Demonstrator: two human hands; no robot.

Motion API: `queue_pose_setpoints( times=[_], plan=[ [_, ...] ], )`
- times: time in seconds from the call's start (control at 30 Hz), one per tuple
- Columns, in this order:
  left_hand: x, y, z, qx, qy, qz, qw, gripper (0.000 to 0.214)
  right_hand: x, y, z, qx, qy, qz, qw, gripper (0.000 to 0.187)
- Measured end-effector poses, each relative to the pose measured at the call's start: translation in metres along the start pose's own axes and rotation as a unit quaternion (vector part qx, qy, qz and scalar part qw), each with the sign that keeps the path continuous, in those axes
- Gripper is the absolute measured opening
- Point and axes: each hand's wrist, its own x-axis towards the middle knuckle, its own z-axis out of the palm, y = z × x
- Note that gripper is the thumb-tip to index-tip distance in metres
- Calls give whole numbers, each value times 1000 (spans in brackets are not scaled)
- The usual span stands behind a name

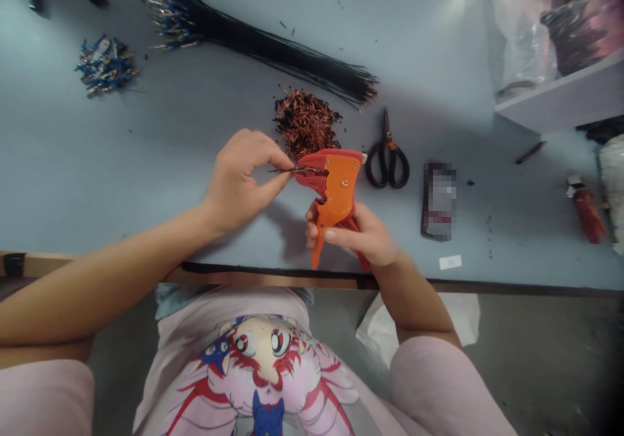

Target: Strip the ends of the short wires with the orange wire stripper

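My right hand (358, 234) is closed around the handles of an orange and red wire stripper (334, 189), held upright above the table's near edge. My left hand (241, 179) pinches a short thin wire (283, 171) between thumb and fingers, and the wire's end lies in the stripper's jaws. Just behind the tool sits a heap of copper-coloured wire scraps (306, 123).
A long bundle of black wires with blue terminals (253, 39) lies across the back of the grey table (146, 163). A pile of blue terminals (104, 67) is at the far left. Black scissors (387, 156), a dark phone (439, 201) and a red lighter (587, 212) lie to the right, below a shelf (560, 98).
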Motion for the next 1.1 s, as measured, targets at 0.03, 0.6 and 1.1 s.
queue_pose_setpoints(
  times=[0.03, 0.6, 1.1],
  plan=[
    [0, 0, 0, 6, 2, 8, 1000, 7, 0, 0, 1, 2, 2, 0, 1000, 31],
    [-1, 2, 0, 40, 1, 24, 999, 8, 1, 2, 1, 7, -12, -5, 1000, 25],
    [0, -3, -1, 36, -10, 71, 997, 6, 1, 4, -1, -26, -13, -47, 998, 19]
  ],
)
